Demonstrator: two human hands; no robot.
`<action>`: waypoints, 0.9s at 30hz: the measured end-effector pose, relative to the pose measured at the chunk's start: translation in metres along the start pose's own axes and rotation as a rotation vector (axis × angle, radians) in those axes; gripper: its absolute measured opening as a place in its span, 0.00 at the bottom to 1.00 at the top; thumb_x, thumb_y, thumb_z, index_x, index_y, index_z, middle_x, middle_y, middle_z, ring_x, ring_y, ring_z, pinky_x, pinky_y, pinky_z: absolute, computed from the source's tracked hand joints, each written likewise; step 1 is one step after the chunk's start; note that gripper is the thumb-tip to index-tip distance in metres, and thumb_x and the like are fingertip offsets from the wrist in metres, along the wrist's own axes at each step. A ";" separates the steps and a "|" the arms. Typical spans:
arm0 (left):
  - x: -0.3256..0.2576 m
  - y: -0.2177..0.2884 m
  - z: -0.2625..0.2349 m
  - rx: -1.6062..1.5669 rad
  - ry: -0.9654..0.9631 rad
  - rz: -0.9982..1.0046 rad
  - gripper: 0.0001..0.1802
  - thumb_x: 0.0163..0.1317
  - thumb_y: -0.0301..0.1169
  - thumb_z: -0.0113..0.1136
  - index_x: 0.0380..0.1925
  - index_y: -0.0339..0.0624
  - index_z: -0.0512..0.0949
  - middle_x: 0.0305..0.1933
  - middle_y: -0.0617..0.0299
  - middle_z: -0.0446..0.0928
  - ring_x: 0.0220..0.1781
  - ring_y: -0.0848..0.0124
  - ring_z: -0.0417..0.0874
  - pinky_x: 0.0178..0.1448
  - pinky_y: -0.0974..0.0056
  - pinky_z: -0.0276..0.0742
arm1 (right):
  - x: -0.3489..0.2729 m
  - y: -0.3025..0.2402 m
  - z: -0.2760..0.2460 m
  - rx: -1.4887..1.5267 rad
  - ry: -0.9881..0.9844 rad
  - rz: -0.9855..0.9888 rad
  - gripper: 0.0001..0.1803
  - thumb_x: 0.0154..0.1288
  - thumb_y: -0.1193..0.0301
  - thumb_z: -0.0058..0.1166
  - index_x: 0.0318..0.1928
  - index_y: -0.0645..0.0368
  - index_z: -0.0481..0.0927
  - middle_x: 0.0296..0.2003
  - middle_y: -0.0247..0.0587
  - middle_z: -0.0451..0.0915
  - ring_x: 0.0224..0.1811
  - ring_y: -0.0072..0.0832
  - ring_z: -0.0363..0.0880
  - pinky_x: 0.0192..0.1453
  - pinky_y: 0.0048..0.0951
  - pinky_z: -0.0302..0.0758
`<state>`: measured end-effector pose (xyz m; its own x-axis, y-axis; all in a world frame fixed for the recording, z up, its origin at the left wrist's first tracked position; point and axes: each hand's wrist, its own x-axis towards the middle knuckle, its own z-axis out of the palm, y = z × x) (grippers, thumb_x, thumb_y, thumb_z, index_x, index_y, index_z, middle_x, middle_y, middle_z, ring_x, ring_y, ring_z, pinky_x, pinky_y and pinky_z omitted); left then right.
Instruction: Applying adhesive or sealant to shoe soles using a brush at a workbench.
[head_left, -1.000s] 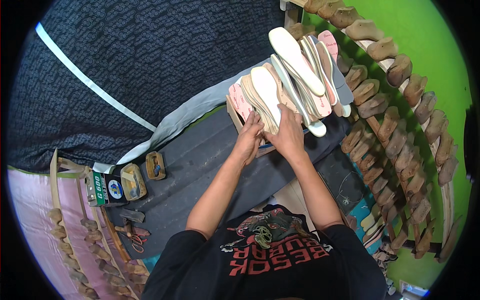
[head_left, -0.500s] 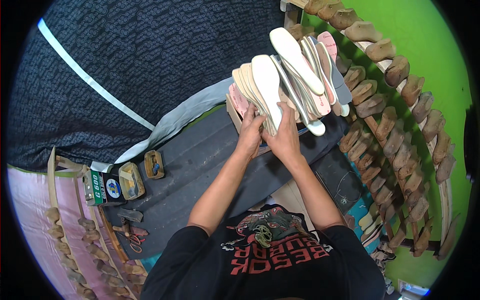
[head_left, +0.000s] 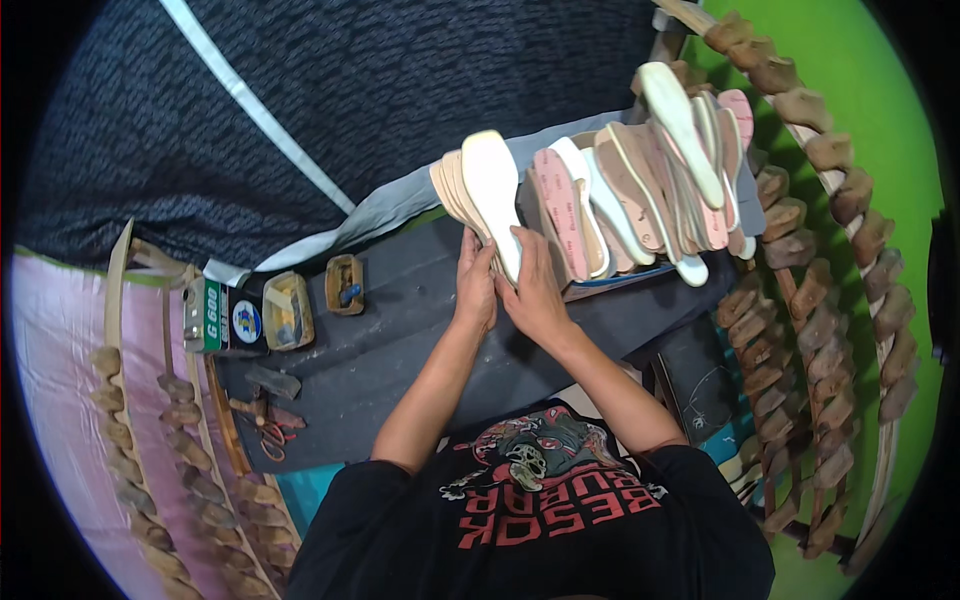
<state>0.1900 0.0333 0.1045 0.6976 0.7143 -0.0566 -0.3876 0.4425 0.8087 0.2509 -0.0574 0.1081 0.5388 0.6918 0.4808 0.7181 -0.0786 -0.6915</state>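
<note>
Both my hands grip the lower, narrower end of a stack of insoles, held over the dark table. A white insole lies on top, with several beige ones fanned out behind it to the left. My left hand wraps the stack's left edge. My right hand closes on its right edge, fingers laid along the top piece. Just right of the stack, a box crammed with more insoles in white, beige, pink and grey stands on the table. The stack covers part of my fingertips.
Wooden shoe lasts line racks on the right wall; more lasts hang at lower left. On the table at left are a green-and-white can, a tub, a small container and red-handled pliers.
My hands have carried the stack of insoles left, away from the box, so more of the box's insoles show. The view has shifted, and the surroundings sit further right in it.
</note>
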 end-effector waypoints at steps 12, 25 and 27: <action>-0.005 -0.034 -0.063 0.059 0.208 -0.237 0.39 0.75 0.26 0.41 0.81 0.42 0.37 0.74 0.49 0.65 0.71 0.60 0.71 0.74 0.59 0.67 | -0.036 0.043 0.056 0.168 -0.190 0.191 0.30 0.70 0.74 0.54 0.69 0.64 0.61 0.60 0.62 0.66 0.65 0.57 0.66 0.69 0.49 0.66; 0.008 -0.113 -0.059 0.324 0.077 -0.353 0.44 0.76 0.27 0.47 0.82 0.45 0.33 0.78 0.45 0.60 0.75 0.55 0.67 0.77 0.58 0.62 | -0.069 0.099 0.031 0.016 -0.296 0.320 0.36 0.66 0.75 0.57 0.71 0.67 0.56 0.63 0.70 0.67 0.67 0.62 0.67 0.72 0.50 0.65; 0.016 -0.117 -0.065 0.384 0.059 -0.353 0.42 0.76 0.26 0.47 0.81 0.42 0.36 0.78 0.44 0.61 0.75 0.55 0.67 0.77 0.59 0.62 | -0.068 0.096 0.028 0.008 -0.322 0.334 0.37 0.67 0.75 0.55 0.72 0.69 0.54 0.65 0.72 0.65 0.67 0.64 0.67 0.73 0.50 0.65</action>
<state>0.2069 0.0282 -0.0288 0.7061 0.5919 -0.3887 0.1215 0.4395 0.8900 0.2710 -0.0918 -0.0060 0.5744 0.8176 0.0400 0.5249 -0.3304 -0.7845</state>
